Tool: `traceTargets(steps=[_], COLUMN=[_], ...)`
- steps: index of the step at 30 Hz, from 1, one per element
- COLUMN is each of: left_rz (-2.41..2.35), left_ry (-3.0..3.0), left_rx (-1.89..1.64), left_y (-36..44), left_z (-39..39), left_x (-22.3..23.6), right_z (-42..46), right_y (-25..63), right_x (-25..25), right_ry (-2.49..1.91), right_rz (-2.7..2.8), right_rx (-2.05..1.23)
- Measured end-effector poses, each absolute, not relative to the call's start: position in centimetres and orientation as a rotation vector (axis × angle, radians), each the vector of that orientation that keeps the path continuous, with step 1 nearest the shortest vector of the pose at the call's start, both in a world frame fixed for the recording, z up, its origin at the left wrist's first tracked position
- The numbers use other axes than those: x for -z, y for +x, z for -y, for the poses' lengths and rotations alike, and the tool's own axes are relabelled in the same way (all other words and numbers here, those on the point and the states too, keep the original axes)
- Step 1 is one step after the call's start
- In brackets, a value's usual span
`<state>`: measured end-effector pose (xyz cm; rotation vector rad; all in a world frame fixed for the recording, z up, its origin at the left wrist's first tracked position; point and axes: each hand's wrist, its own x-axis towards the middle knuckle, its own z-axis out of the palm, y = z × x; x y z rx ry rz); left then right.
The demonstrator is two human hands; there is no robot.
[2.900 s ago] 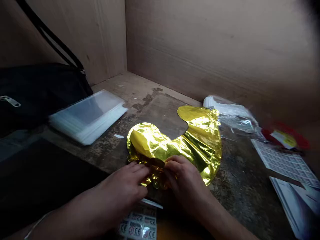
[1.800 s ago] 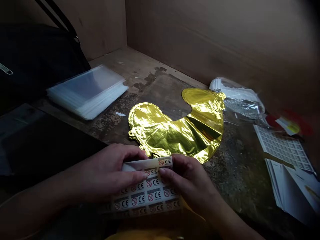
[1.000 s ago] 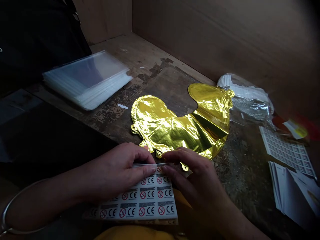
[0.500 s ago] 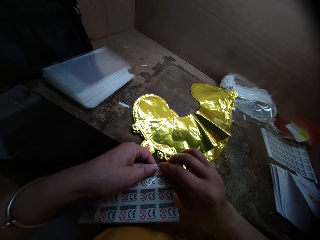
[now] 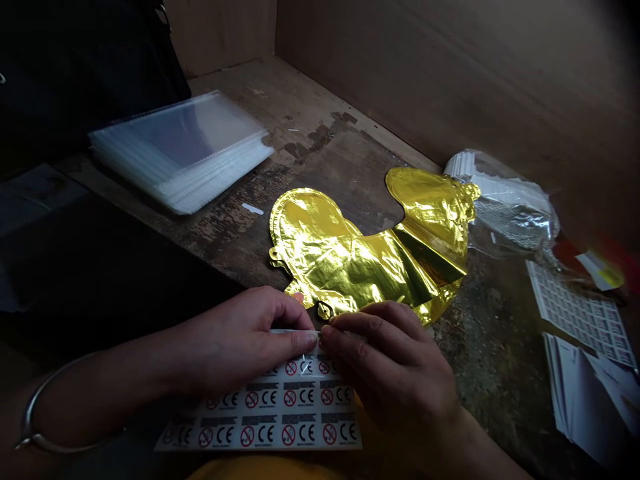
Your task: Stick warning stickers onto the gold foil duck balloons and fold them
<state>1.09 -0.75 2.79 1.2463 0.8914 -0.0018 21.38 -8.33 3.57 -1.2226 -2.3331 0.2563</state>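
Note:
A sheet of printed stickers (image 5: 270,423), with rows of CE marks and red prohibition signs, lies near my body under both hands. My left hand (image 5: 250,340) pinches its far edge between thumb and fingers. Close beside that thumb, the thumb and index finger of my right hand (image 5: 400,363) pinch the sheet's top corner, where one sticker is partly covered. Just beyond my fingers, a flat gold foil balloon (image 5: 345,263) rests on the worn tabletop, with small tabs along its near edge.
A stack of clear plastic sleeves (image 5: 185,153) sits at the back left. On the right are a clear bag of white items (image 5: 510,193), another sticker sheet (image 5: 580,313) and folded white papers (image 5: 590,393). A wooden wall (image 5: 450,80) borders the back.
The view has shifted slightly. Both hands stay at the sheet's far edge, and the right fingertips have moved slightly against the corner.

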Motion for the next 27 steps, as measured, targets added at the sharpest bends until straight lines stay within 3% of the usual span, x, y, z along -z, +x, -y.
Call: traceTargets(steps=[20, 27], left_rz=[-0.873, -0.842], left_ry=[1.239, 1.285], left_rx=[-0.01, 0.017], left_y=[0.5, 0.6], left_z=[1.3, 1.1], left_x=[-1.7, -1.9], right_z=[8.3, 8.1], right_y=[21.5, 21.5], right_x=[-3.9, -4.3], right_ry=[-1.178, -1.553], right_rz=[2.335, 1.991], right_rx=[-0.329, -0.785])
